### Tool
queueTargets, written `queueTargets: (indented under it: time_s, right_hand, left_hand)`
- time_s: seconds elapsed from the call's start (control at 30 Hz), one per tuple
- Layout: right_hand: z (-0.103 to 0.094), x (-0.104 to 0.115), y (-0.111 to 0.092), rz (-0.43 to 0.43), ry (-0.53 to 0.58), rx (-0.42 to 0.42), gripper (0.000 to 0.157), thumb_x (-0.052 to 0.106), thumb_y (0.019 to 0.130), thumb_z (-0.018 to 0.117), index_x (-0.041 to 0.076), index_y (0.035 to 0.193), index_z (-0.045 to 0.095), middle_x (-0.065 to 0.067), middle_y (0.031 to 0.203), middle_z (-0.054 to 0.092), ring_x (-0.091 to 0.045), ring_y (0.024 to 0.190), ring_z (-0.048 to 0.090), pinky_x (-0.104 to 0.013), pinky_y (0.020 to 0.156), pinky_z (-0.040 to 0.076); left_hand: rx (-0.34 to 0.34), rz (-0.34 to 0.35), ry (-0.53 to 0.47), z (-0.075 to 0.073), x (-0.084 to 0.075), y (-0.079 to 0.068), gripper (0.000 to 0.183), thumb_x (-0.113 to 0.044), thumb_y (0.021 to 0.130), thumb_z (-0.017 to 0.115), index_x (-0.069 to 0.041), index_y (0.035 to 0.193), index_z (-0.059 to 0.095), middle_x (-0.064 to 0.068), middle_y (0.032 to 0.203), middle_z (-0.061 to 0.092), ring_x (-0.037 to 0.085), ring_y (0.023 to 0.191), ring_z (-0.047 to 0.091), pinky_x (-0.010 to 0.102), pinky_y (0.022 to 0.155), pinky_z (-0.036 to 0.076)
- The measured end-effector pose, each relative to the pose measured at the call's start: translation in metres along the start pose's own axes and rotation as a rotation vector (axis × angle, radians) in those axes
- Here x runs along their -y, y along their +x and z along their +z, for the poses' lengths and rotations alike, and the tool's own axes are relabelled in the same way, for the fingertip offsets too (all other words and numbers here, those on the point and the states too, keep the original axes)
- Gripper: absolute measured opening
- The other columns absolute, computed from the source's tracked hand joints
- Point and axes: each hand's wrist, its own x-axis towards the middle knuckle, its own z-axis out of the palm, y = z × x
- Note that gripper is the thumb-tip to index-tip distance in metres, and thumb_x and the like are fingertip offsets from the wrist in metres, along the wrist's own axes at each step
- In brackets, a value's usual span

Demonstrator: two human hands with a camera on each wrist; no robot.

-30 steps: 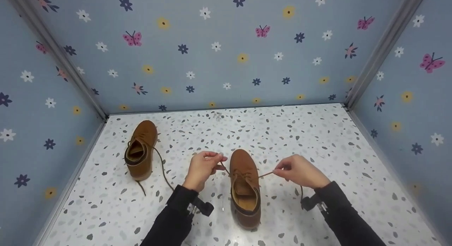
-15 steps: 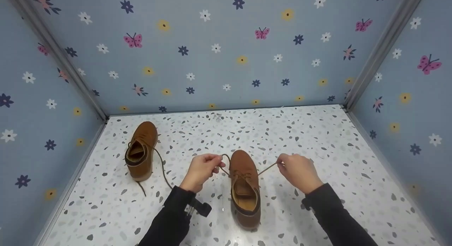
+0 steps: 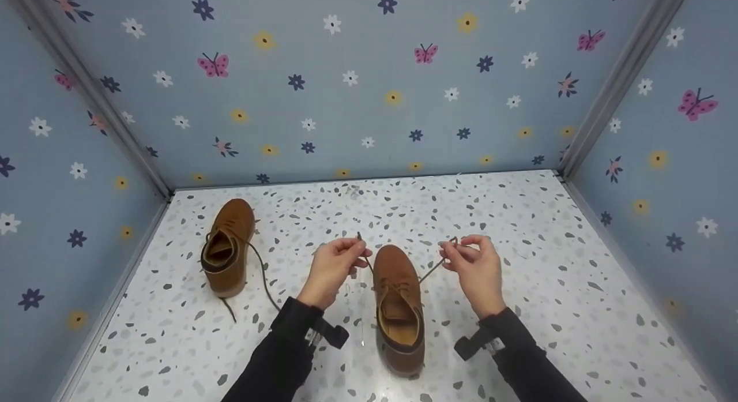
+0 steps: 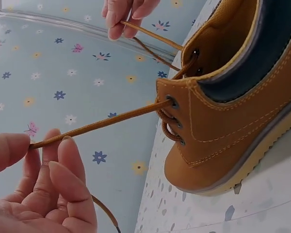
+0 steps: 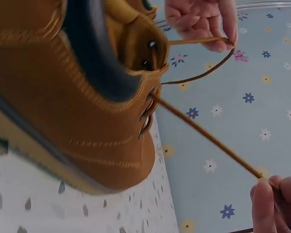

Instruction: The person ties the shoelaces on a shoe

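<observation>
A brown lace-up shoe [image 3: 396, 260] stands upright on the floor, toe pointing away. To its left, my left hand [image 3: 331, 269] pinches one shoelace [image 4: 111, 119] between thumb and fingers, drawn straight from the top eyelet. That lace's tipped end [image 4: 114, 223] hangs below the hand. On the other side, my right hand [image 3: 477, 272] pinches the second shoelace [image 5: 208, 138], taut and slanting up from the shoe. Both laces spread outward, uncrossed. In the left wrist view the navy collar [image 4: 254, 53] and several eyelets show.
Another brown shoe [image 3: 235, 223] stands further back on the left, its loose lace [image 3: 264, 275] trailing toward my left sleeve. Speckled white flooring [image 3: 519, 217] lies around both shoes. Blue flowered panels [image 3: 369, 85] enclose the back and sides.
My right hand first moves up, then turns inward closer to the shoe, still holding its lace. My left hand rises slightly with its lace. Both shoes stay in place.
</observation>
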Motion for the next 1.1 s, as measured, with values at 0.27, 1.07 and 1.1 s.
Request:
queueTargets:
  time_s: [0.27, 1.07, 1.1]
  right_hand:
    - [-0.009, 0.009, -0.001, 0.308, 0.394, 0.046, 0.049, 0.008, 0.097, 0.064, -0.009, 0.136, 0.04, -0.019, 0.125, 0.064, -0.024, 0.108, 0.066, -0.035, 0.096, 0.05]
    - [-0.031, 0.008, -0.01, -0.04, -0.106, -0.107, 0.036, 0.032, 0.092, 0.072, -0.002, 0.104, 0.071, -0.012, 0.091, 0.069, -0.023, 0.08, 0.064, -0.032, 0.071, 0.055]
    - [-0.032, 0.008, -0.009, -0.051, -0.126, -0.103, 0.035, 0.033, 0.092, 0.072, -0.001, 0.103, 0.071, -0.011, 0.091, 0.069, -0.023, 0.079, 0.063, -0.032, 0.07, 0.055]
  left_hand:
    - [0.163, 0.101, 0.209, 0.014, -0.018, 0.022, 0.018, -0.014, 0.096, 0.067, 0.0, 0.105, 0.07, 0.011, 0.092, 0.071, 0.036, 0.088, 0.066, 0.033, 0.073, 0.052]
    - [0.456, 0.262, 0.779, 0.068, -0.004, 0.048, 0.016, -0.02, 0.095, 0.068, -0.008, 0.098, 0.078, 0.0, 0.089, 0.073, 0.012, 0.078, 0.065, 0.029, 0.074, 0.053]
    - [0.442, 0.266, 0.768, 0.063, -0.005, 0.048, 0.016, -0.02, 0.096, 0.067, -0.007, 0.097, 0.078, 0.0, 0.087, 0.073, 0.013, 0.076, 0.064, 0.03, 0.073, 0.052]
